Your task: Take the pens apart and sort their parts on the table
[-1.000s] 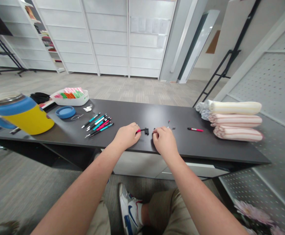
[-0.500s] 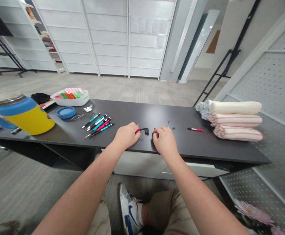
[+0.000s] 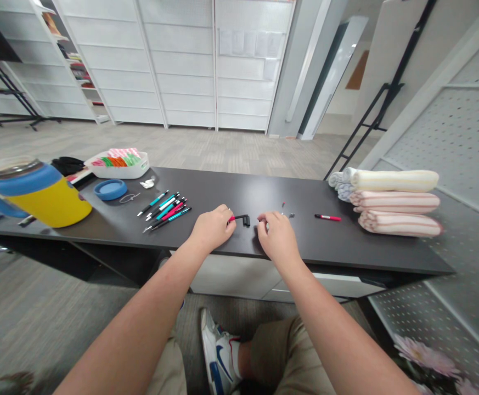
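Observation:
My left hand rests on the dark tabletop, its fingers closed round a red-and-black pen, mostly hidden in the grip. At the pen's right end is a small black piece; whether it is joined to the pen I cannot tell. Just to the right, my right hand has its fingers curled together low over the table, and what they hold is hidden. Beyond that hand lie a tiny red-tipped part and a small dark bit. Farther right is a short red-and-black pen piece.
Several teal, red and black pens lie left of my hands. Beyond them are a blue lid, a yellow-and-blue mug and a white basket of colourful packets. Rolled striped cloths are stacked at the right end.
The fingers of my right hand have shifted slightly, with the hand still in the same spot. My left hand and the pen in it look unchanged.

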Motion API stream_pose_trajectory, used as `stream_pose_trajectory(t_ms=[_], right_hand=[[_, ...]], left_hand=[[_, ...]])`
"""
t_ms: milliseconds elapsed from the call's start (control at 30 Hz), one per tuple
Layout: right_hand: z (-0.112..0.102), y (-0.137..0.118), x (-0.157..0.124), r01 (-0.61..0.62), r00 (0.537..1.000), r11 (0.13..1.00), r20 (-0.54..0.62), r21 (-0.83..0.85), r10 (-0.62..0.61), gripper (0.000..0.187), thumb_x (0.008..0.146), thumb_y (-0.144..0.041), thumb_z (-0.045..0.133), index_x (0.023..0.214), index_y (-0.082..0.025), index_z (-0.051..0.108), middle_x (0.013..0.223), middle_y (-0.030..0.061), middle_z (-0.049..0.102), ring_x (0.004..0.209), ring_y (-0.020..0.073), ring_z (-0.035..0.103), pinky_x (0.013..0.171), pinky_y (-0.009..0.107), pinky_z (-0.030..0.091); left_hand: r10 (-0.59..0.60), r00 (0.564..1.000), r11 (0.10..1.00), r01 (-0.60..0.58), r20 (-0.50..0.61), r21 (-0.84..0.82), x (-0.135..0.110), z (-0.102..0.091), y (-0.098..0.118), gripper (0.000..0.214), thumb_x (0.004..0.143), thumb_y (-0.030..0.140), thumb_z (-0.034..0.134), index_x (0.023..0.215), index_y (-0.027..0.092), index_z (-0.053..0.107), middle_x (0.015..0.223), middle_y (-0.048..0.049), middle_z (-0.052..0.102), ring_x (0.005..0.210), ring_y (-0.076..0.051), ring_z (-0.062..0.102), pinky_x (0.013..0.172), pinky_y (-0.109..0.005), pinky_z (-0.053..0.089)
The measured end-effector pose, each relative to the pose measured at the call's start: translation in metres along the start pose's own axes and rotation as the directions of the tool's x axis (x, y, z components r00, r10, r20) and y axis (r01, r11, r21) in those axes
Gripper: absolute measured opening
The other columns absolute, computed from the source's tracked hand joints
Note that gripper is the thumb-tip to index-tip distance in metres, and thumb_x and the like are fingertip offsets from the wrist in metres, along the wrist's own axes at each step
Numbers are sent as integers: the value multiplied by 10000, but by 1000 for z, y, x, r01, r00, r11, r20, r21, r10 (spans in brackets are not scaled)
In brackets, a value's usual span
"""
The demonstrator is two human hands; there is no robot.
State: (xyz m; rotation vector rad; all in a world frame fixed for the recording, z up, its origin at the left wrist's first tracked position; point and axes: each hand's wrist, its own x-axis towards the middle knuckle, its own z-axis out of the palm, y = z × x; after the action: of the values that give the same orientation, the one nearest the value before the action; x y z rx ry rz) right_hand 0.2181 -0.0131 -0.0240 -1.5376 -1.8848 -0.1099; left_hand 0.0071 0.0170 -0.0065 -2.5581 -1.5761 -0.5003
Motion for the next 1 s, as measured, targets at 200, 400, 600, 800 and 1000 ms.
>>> stream_pose_trajectory(t_ms=[200,400,600,800,1000], right_hand=[[-10,-7,0,135,987,982,71,129,-145,268,1082,-357,467,1009,-200,670,930,73,710,905,230,609,872,340,420],[-4,-1,0,248,947,968,201,36,-250,454,1117,-377,387,744,-222,594,719,40,650,726,205,548,749,329,376],[-3,3,1,207,960,977,180,50,-213,437,1115,-374,399,741,-228,570,698,27,626,736,203,561,687,311,348],[-5,4,2,194,959,980,201,34,-197,440,1111,-369,413,737,-227,595,705,28,643,739,200,575,702,305,359],[-5,6,2,177,961,984,209,37,-181,437,1107,-371,426,737,-228,608,697,28,642,754,201,587,706,302,364]], left_hand=[[122,992,992,-122,-9,17,-4,-2,3,235,1021,316,487,1045,208,694,1087,-80,672,870,-207,681,686,-303,484],[326,945,944,-326,0,52,-9,-3,3,231,1047,368,516,1172,213,632,1100,-84,663,950,-212,674,757,-298,495],[396,917,917,-393,-48,59,-10,-5,2,347,1106,414,381,999,189,623,973,-71,675,896,-201,662,754,-307,478],[381,921,924,-381,-79,16,-9,-1,0,392,1100,454,393,1014,181,661,962,-90,697,900,-205,668,777,-321,485],[384,921,923,-381,-62,46,-7,1,0,446,1105,471,355,1010,188,687,929,-90,724,886,-209,685,776,-320,474]])
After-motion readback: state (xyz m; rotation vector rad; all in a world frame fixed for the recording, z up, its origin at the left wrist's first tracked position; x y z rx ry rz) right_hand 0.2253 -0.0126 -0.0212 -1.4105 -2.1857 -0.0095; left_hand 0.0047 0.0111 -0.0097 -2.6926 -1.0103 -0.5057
